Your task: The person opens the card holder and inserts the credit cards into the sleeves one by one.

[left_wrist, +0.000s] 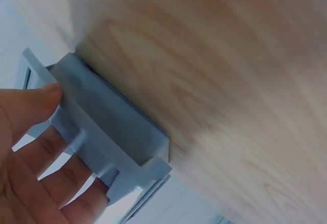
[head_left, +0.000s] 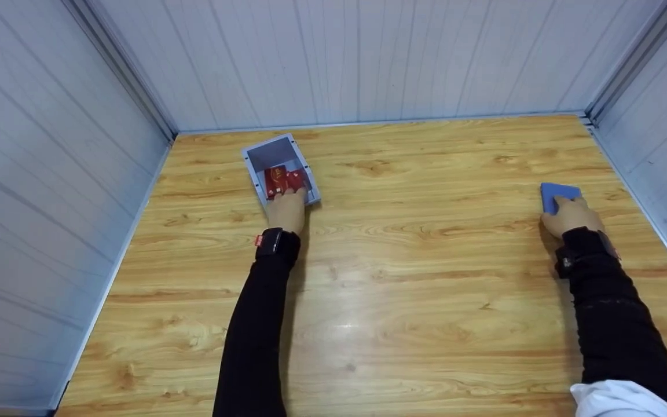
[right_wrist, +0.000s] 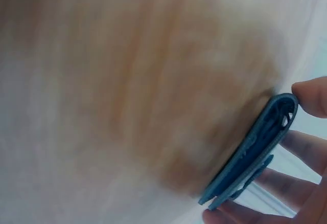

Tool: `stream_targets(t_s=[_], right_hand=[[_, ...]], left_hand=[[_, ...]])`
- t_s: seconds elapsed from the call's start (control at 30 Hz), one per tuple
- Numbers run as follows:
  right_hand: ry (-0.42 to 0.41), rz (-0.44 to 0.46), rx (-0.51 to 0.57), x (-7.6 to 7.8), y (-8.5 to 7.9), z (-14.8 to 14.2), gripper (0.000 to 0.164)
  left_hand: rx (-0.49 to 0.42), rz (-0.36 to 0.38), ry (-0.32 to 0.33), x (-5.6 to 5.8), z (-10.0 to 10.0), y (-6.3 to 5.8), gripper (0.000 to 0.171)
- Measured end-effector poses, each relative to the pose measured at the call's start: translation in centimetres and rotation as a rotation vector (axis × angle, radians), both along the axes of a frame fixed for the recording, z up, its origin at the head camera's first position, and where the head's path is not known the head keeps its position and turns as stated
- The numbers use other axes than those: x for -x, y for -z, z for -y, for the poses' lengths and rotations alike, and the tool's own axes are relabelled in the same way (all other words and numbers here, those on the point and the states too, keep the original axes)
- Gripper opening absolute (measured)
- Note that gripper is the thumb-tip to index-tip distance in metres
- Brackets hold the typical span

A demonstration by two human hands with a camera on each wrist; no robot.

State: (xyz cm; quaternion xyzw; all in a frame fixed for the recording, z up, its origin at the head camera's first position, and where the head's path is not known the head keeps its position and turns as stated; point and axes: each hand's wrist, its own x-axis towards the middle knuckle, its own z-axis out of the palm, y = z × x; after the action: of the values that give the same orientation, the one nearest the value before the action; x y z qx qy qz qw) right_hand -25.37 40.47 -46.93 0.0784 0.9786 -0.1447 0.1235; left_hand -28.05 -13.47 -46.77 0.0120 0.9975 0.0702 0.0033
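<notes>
My left hand (head_left: 287, 211) grips the near wall of a grey plastic box (head_left: 268, 153) at the left of the table. In the left wrist view its thumb lies on the outer side of the box's wall (left_wrist: 104, 142), and the other fingers reach over the rim. Red cards (head_left: 276, 175) with gold print lie inside the box, just beyond the fingertips. Far to the right, my right hand (head_left: 574, 217) holds a folded blue wallet (head_left: 560, 190) on the tabletop. Thumb and fingers span the wallet (right_wrist: 250, 152) in the right wrist view, where its open edge shows.
Both hands work over a wood-grain table (head_left: 403, 278). Pale panel walls (head_left: 356, 63) bound it at the back, left and right. The box stands close to the back wall; the wallet is near the right-hand edge.
</notes>
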Motion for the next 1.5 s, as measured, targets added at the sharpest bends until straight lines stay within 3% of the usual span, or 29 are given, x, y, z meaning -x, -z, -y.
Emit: stream_targets(t_s=[0.57, 1.0, 1.5], right_hand=[[-0.087, 0.020, -0.011, -0.6, -0.5, 3.6, 0.072], [-0.187, -0.010, -0.038, -0.7, -0.4, 6.9, 0.072], [-0.263, -0.059, -0.021, -2.0, -0.2, 10.4, 0.067]], left_hand=[[-0.001, -0.124, 0.043, -0.5, -1.6, 0.9, 0.038], [0.027, -0.126, 0.085, -0.7, -2.3, 0.9, 0.041], [0.046, -0.109, 0.154, -0.8, -2.9, 0.9, 0.055]])
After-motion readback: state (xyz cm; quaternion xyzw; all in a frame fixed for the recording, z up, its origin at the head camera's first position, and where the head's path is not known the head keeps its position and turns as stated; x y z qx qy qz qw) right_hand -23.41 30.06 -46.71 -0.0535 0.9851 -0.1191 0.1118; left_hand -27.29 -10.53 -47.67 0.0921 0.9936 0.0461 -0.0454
